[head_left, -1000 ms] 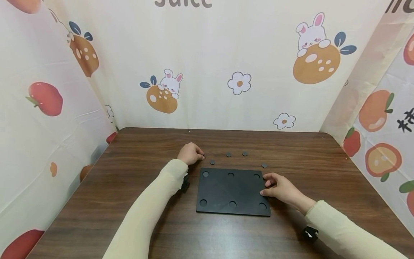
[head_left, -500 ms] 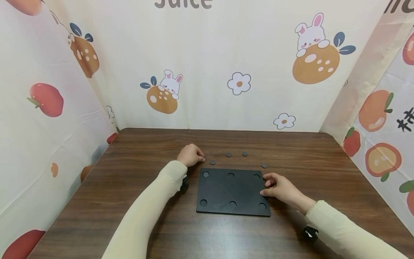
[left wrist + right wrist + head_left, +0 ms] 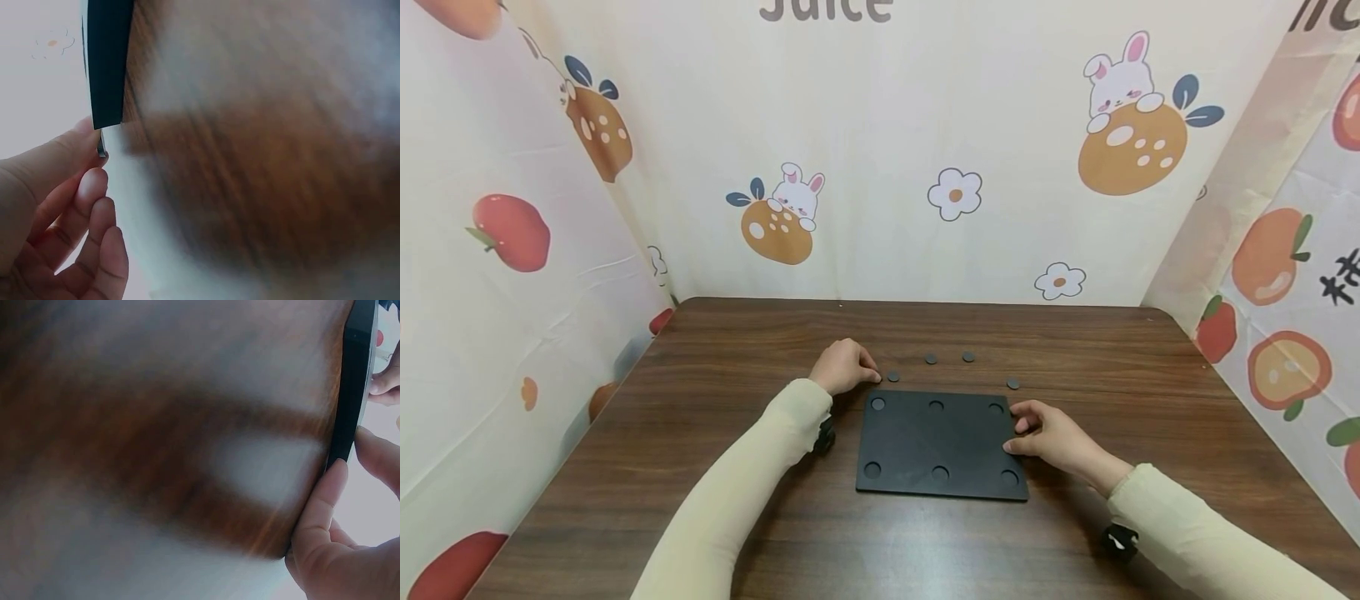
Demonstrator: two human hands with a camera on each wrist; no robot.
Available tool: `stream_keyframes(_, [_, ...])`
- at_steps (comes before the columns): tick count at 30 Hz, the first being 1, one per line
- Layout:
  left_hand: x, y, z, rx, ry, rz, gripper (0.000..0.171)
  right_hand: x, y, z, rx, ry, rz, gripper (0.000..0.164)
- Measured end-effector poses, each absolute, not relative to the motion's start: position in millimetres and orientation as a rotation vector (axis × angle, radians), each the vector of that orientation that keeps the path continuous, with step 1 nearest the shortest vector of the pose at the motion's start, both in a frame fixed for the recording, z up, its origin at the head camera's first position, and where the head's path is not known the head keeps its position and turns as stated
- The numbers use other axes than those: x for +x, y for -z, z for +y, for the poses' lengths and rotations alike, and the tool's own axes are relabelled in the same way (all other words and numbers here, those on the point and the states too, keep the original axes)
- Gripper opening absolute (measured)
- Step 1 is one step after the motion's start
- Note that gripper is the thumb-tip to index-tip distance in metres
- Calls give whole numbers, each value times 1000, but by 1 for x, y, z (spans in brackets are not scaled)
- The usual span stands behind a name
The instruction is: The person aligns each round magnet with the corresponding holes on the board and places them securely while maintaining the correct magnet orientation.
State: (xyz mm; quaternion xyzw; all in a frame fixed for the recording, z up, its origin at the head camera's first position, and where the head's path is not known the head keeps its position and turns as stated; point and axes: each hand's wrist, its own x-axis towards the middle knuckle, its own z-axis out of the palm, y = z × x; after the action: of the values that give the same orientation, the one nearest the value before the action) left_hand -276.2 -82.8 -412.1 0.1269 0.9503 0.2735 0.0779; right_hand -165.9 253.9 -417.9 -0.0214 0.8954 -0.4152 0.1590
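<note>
A black rectangular board (image 3: pixel 942 433) with round recesses along its far and near edges lies on the table. Its far-left recess shows a grey round face. Beyond that corner, my left hand (image 3: pixel 844 367) pinches a small dark disc (image 3: pixel 101 147) between thumb and finger, largely hidden by the fingertips. At the board's right edge, my right hand (image 3: pixel 1051 437) holds on, thumb over the top and fingers against the side. Similar loose discs lie past the far edge: one (image 3: pixel 892 377) beside my left fingertips, another (image 3: pixel 931 359), a third (image 3: pixel 968 357), and one (image 3: pixel 1013 383) near the far-right corner.
The brown wood-grain table (image 3: pixel 760 350) ends at a pale curtain (image 3: pixel 880 100) printed with rabbits, fruit and flowers. More printed cloth hangs on the left and right sides. A dark strap piece (image 3: pixel 1122 542) sits under the right cuff.
My left hand has come slightly nearer, toward the board's far-left corner, with its fingertips still together. The right hand, board and loose discs stay put.
</note>
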Motion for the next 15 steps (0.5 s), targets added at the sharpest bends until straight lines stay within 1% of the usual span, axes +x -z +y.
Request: stream_keyframes(15, [-268,410,-89,465,-832,2819,7,-167,420,255,-58,1184,2558,65])
